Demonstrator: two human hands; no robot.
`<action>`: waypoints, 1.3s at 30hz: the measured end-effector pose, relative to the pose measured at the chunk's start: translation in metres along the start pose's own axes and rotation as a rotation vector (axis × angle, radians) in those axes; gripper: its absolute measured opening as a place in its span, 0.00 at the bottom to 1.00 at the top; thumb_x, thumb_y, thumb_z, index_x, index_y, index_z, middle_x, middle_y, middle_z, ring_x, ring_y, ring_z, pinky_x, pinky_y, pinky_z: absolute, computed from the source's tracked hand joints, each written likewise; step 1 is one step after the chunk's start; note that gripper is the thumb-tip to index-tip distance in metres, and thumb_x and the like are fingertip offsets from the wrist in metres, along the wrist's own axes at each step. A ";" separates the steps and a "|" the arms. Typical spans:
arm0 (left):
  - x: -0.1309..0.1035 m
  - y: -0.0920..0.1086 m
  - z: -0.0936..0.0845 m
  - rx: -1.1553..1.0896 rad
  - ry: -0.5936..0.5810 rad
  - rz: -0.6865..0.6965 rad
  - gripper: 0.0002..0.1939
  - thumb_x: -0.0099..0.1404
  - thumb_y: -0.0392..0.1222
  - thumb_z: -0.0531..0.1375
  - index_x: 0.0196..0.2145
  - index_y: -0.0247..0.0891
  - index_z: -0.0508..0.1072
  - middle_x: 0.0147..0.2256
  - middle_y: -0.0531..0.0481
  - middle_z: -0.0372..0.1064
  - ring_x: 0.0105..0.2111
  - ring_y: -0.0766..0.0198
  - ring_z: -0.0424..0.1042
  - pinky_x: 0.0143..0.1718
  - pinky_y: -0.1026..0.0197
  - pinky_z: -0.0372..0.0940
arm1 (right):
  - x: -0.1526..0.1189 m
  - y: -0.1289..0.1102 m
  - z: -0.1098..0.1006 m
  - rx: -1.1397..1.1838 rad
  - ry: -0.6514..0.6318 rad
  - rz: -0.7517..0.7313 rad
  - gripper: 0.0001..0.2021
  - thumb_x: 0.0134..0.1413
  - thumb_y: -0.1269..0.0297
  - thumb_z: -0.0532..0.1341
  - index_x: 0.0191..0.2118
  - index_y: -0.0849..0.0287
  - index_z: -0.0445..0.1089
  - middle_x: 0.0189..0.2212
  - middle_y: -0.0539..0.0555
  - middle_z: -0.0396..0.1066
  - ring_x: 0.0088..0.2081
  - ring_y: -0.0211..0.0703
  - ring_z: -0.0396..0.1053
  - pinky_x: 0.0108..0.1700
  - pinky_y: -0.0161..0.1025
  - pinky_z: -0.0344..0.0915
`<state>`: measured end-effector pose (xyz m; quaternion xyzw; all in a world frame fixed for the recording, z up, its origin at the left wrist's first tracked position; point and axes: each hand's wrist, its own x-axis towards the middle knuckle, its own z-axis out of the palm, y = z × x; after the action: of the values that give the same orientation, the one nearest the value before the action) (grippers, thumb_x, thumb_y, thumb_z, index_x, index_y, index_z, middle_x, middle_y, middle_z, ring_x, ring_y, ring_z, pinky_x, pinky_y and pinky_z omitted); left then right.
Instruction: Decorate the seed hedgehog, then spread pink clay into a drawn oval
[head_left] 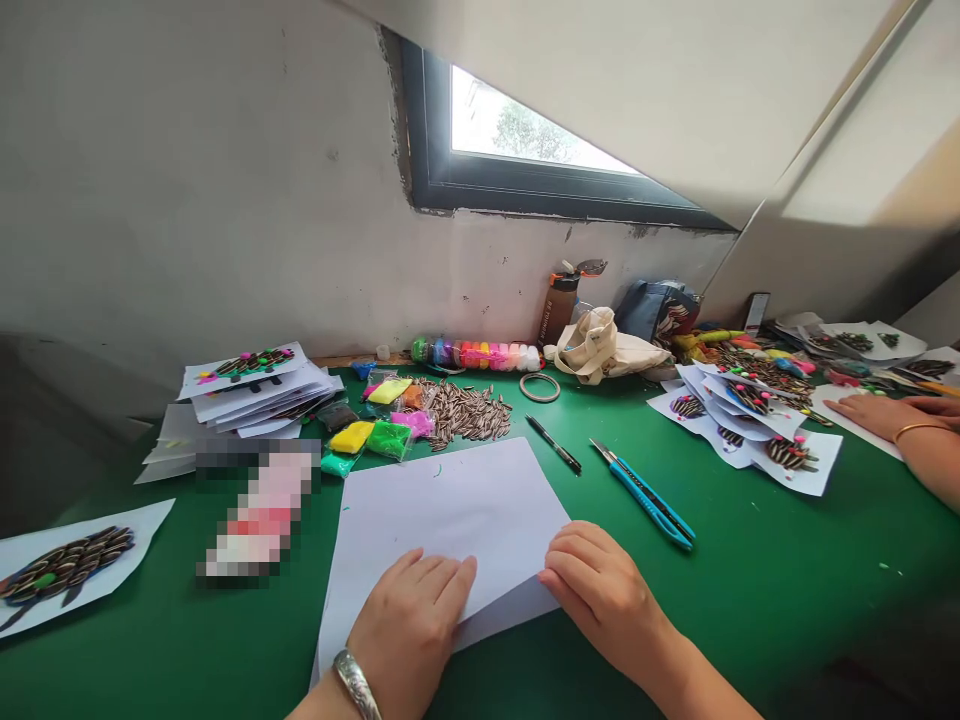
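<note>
A sheet of white paper (442,510) lies on the green tabletop in front of me, its near edge raised over another white layer; I cannot tell whether that is a fold or a second sheet. My left hand (412,620), with a silver bangle at the wrist, rests palm down on the paper, fingers lying along it. At the right edge, my right hand (600,585) pinches the paper between thumb and fingers. Just beyond it lie a black pen (553,445) and blue-handled tweezers (649,497).
Bags of coloured clay (367,430) and sunflower seeds (472,412) lie behind the paper. Stacks of seed pictures stand left (247,390) and right (750,420). A tape roll (540,387), bottle (559,305) and cloth bag (607,350) are farther back. Another person's hand (870,410) is at right.
</note>
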<state>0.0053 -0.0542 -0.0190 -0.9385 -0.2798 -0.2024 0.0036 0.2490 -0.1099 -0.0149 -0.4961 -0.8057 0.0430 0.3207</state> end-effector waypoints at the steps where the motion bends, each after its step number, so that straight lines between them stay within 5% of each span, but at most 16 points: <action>1: 0.000 -0.002 -0.004 -0.015 0.034 -0.021 0.21 0.62 0.27 0.46 0.45 0.38 0.72 0.32 0.46 0.77 0.30 0.58 0.75 0.35 0.54 0.71 | 0.004 0.000 -0.004 -0.005 0.039 -0.005 0.07 0.57 0.71 0.56 0.34 0.53 0.68 0.28 0.52 0.70 0.33 0.45 0.68 0.48 0.50 0.63; 4: 0.007 -0.013 -0.027 -0.128 0.166 -0.157 0.18 0.63 0.32 0.49 0.43 0.40 0.75 0.32 0.48 0.78 0.30 0.59 0.76 0.33 0.60 0.71 | 0.022 0.005 -0.017 0.025 0.342 0.090 0.10 0.55 0.65 0.59 0.44 0.51 0.67 0.40 0.55 0.72 0.46 0.51 0.67 0.56 0.55 0.55; 8: 0.027 -0.030 -0.078 -0.443 0.303 -0.612 0.12 0.57 0.50 0.60 0.36 0.47 0.79 0.35 0.53 0.78 0.35 0.56 0.75 0.37 0.62 0.70 | 0.056 0.022 -0.016 0.460 0.747 0.465 0.26 0.59 0.48 0.50 0.59 0.54 0.54 0.55 0.61 0.61 0.58 0.55 0.57 0.56 0.55 0.56; 12: 0.045 -0.043 -0.110 -0.747 0.390 -0.970 0.15 0.49 0.56 0.65 0.29 0.43 0.78 0.23 0.53 0.74 0.22 0.60 0.71 0.19 0.65 0.65 | 0.088 0.036 0.008 0.987 0.415 0.590 0.34 0.54 0.41 0.51 0.62 0.52 0.50 0.56 0.59 0.63 0.57 0.53 0.60 0.57 0.52 0.56; 16: 0.053 -0.048 -0.108 -1.167 0.559 -1.157 0.14 0.48 0.49 0.68 0.32 0.41 0.76 0.24 0.52 0.74 0.20 0.60 0.71 0.18 0.62 0.66 | 0.110 0.036 0.030 1.222 0.226 0.615 0.33 0.55 0.41 0.51 0.63 0.47 0.48 0.57 0.57 0.62 0.57 0.50 0.61 0.55 0.52 0.58; 21: 0.053 -0.046 -0.092 -1.542 0.587 -1.233 0.12 0.49 0.41 0.68 0.32 0.40 0.73 0.25 0.53 0.75 0.23 0.58 0.75 0.25 0.56 0.71 | 0.128 0.029 0.047 1.300 0.046 0.646 0.31 0.52 0.45 0.57 0.60 0.46 0.54 0.57 0.54 0.62 0.59 0.46 0.58 0.56 0.49 0.56; 25: 0.047 -0.048 -0.082 -1.643 0.512 -1.205 0.14 0.48 0.39 0.68 0.34 0.37 0.73 0.25 0.51 0.75 0.25 0.55 0.76 0.26 0.56 0.72 | 0.124 0.027 0.045 1.412 -0.175 0.558 0.23 0.54 0.47 0.56 0.50 0.56 0.68 0.44 0.57 0.73 0.44 0.47 0.71 0.47 0.45 0.64; 29: 0.037 -0.059 -0.069 -1.649 0.430 -1.197 0.15 0.47 0.41 0.70 0.33 0.36 0.74 0.26 0.51 0.75 0.25 0.56 0.76 0.27 0.55 0.72 | 0.108 0.038 0.032 1.412 -0.113 0.622 0.14 0.49 0.55 0.64 0.39 0.60 0.73 0.30 0.54 0.74 0.31 0.42 0.71 0.34 0.38 0.65; 34: 0.029 -0.073 -0.049 -1.499 0.369 -1.153 0.14 0.47 0.46 0.70 0.29 0.35 0.75 0.23 0.52 0.74 0.25 0.60 0.74 0.24 0.62 0.70 | 0.097 0.054 0.026 1.219 0.032 0.708 0.15 0.47 0.53 0.64 0.35 0.60 0.73 0.27 0.52 0.72 0.27 0.41 0.67 0.29 0.36 0.62; 39: 0.027 -0.084 -0.038 -1.528 0.352 -1.217 0.17 0.42 0.46 0.72 0.29 0.36 0.76 0.24 0.51 0.75 0.23 0.61 0.73 0.23 0.62 0.70 | 0.099 0.057 0.029 1.166 0.014 0.692 0.13 0.47 0.54 0.65 0.32 0.60 0.72 0.25 0.50 0.70 0.25 0.36 0.63 0.27 0.34 0.57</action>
<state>-0.0330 0.0262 0.0171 -0.3416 -0.5035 -0.4324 -0.6655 0.2473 0.0083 -0.0128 -0.4717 -0.4435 0.5674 0.5087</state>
